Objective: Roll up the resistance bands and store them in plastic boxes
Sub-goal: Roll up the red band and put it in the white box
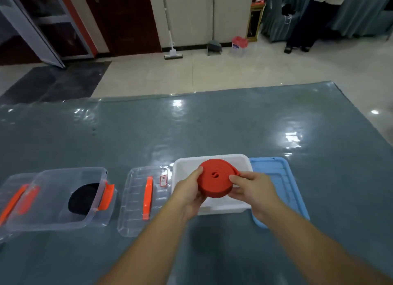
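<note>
A red resistance band, rolled into a flat coil, hangs just above the open white plastic box. My left hand grips the coil's left edge and my right hand pinches its right edge where the loose end lies. To the left, a clear plastic box with orange latches holds a rolled black band.
A clear lid with an orange handle lies between the two boxes. A blue lid lies right of the white box. The table has a glossy grey-blue cover. A person stands at the far right, and a mop leans on the far wall.
</note>
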### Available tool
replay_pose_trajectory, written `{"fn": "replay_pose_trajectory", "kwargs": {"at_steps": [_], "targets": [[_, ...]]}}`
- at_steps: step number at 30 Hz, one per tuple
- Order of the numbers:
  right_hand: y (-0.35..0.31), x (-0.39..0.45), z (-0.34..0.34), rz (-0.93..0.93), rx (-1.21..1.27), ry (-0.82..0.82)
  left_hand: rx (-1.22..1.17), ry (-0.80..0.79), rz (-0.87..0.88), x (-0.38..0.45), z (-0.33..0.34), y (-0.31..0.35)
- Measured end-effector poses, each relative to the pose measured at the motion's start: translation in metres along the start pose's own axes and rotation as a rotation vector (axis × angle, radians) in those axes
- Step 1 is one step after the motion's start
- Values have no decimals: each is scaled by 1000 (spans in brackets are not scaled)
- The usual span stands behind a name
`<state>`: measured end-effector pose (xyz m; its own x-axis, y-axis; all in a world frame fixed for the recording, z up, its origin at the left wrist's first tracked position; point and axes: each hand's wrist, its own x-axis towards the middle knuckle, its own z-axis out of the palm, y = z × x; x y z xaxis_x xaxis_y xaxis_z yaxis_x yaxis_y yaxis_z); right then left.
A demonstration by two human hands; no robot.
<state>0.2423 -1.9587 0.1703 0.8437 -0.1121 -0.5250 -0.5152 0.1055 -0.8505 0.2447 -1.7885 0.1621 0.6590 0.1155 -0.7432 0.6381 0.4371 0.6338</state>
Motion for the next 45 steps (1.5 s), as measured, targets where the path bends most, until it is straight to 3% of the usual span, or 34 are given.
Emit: {"fn": "replay_pose_trajectory", "kwargs": {"at_steps": [15, 22, 27, 34, 45], "targets": [[72, 129, 31, 240, -324, 49, 550, 154, -99, 153, -13, -29], [117, 184, 38, 274, -537, 20, 882, 194, -136, 166, -14, -31], [99, 173, 43, 272, -525, 44, 873, 208, -141, 183, -16, -43], [109, 177, 43, 294, -415, 52, 773, 253, 6, 184, -18, -47], [105, 181, 41, 126, -568, 37, 757, 234, 24, 191, -18, -53]]}}
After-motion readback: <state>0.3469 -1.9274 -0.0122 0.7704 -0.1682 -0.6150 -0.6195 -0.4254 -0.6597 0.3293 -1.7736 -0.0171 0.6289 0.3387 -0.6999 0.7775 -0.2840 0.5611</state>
